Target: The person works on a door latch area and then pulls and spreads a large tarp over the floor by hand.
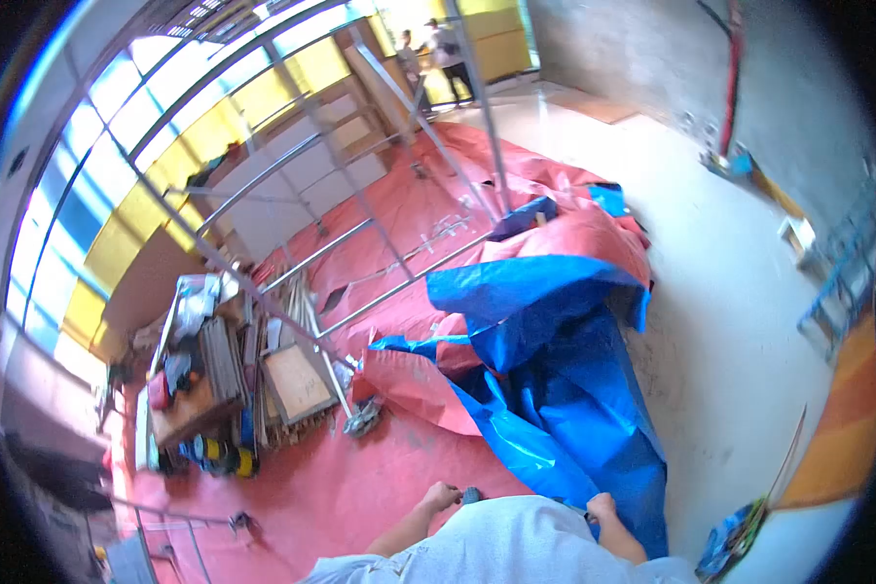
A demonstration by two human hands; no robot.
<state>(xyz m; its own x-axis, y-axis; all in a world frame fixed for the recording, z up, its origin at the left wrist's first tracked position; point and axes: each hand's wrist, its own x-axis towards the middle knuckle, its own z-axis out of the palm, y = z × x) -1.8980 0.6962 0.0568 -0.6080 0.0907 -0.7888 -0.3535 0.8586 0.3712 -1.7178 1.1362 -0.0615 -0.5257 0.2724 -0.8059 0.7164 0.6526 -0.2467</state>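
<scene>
Head view: you look down over your own light grey shirt point(516, 545), both hands in front of it at the bottom of the picture.
Right hand: yours point(602, 506) is curled at the near edge of the blue-and-red sheet point(594, 389), its fingers pinching a fold of the blue side.
Left hand: yours point(443, 496) is low over the red floor covering point(350, 487), with the fingers bent inward; you cannot tell whether they pinch anything. Just beside it shows a small dark rounded thing point(471, 494), too little in sight to name.
Blue-and-red sheet: it lies crumpled ahead of you, from your right hand up to the far heap, blue side showing nearest you and red folds beyond and to the left. Its right side borders the pale bare floor point(730, 341).
Metal frame: the tubular frame point(406, 283) stands ahead and to the left, one caster point(362, 419) down on the red covering near the sheet's left tip.
Board pile: flat boards point(297, 380) lie left of that caster, and a yellow-and-black item point(219, 456) sits at their near side.
Right edge: an orange panel point(837, 419) and a blue metal rack point(832, 287) show along the side.
Far end: two people point(448, 58) stand near the yellow panels point(496, 44), well apart from your hands.
</scene>
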